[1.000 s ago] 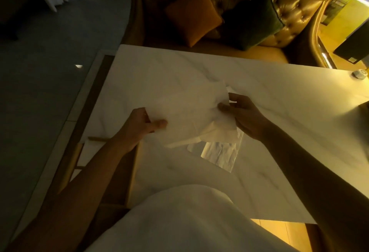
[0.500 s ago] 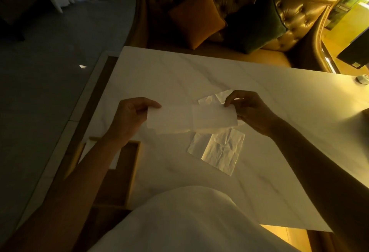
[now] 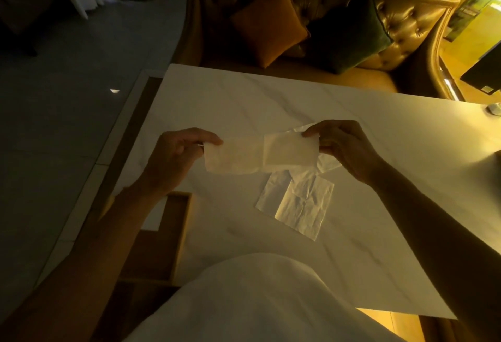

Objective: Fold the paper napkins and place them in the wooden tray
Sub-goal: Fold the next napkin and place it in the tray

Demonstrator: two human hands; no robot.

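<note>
A white paper napkin, folded into a long strip, hangs in the air above the marble table. My left hand pinches its left end and my right hand pinches its right end. Below the strip, more unfolded napkins lie flat on the table, partly overlapping. The wooden tray sits at the table's left front corner, mostly hidden by my left forearm; a white folded napkin shows inside it.
A sofa with an orange cushion and a dark green cushion stands beyond the table's far edge. A small round object rests at the table's far right. My white-clothed body covers the front edge.
The napkin went from a loose open sheet to a narrow folded strip stretched between both hands. My hands moved apart and slightly up.
</note>
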